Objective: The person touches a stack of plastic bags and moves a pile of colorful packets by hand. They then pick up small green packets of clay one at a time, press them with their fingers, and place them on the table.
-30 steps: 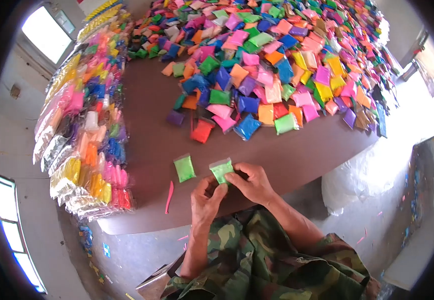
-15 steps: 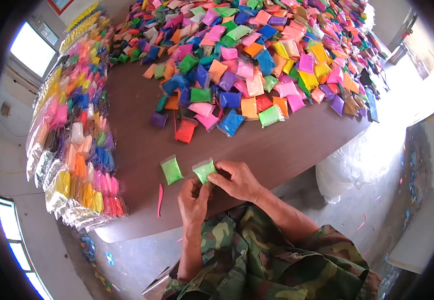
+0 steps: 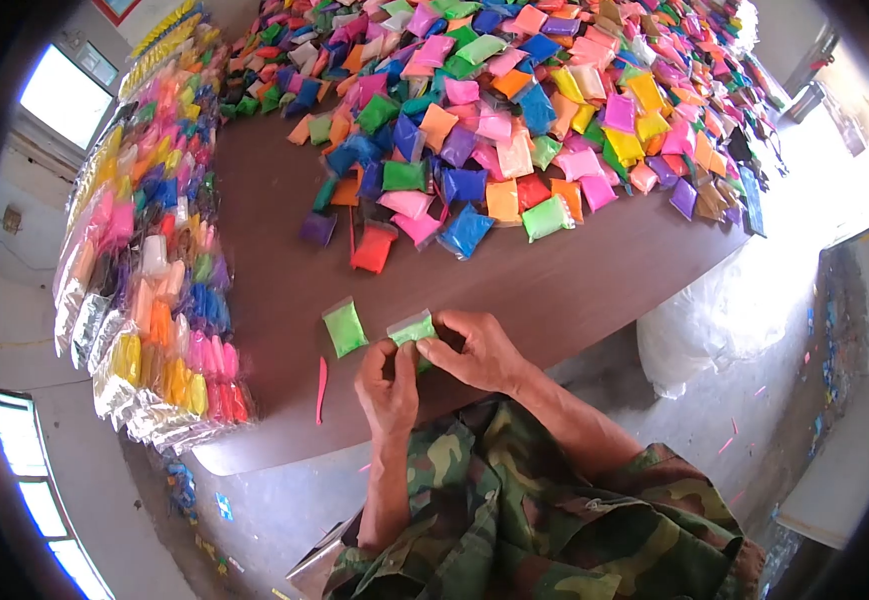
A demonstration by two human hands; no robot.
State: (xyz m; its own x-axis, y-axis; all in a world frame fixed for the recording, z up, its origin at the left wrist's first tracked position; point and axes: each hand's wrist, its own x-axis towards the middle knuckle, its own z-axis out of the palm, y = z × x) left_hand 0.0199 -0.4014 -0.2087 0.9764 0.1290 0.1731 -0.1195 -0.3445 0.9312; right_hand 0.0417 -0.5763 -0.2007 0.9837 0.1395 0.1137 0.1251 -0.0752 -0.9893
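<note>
A light green packet (image 3: 412, 328) with a clear top edge is pinched between both hands above the table's near edge. My left hand (image 3: 389, 388) grips its lower left part, thumb up against it. My right hand (image 3: 477, 352) holds the right side, with thumb and fingertips bent around it. The packet's lower part is partly hidden by the fingers. Another light green packet (image 3: 345, 327) lies flat on the table just left of the hands. Below that one rests a thin pink-red plastic tool (image 3: 322, 390).
A large heap of coloured packets (image 3: 465, 185) covers the far side of the brown table (image 3: 265, 240). Stacked clear bags of coloured pieces (image 3: 160, 320) line the left edge. A translucent plastic bag (image 3: 690, 335) stands beyond the right edge.
The held packet has tilted or folded between my fingers, showing less of its face. My right hand has shifted slightly up and left over it. The view has moved slightly.
</note>
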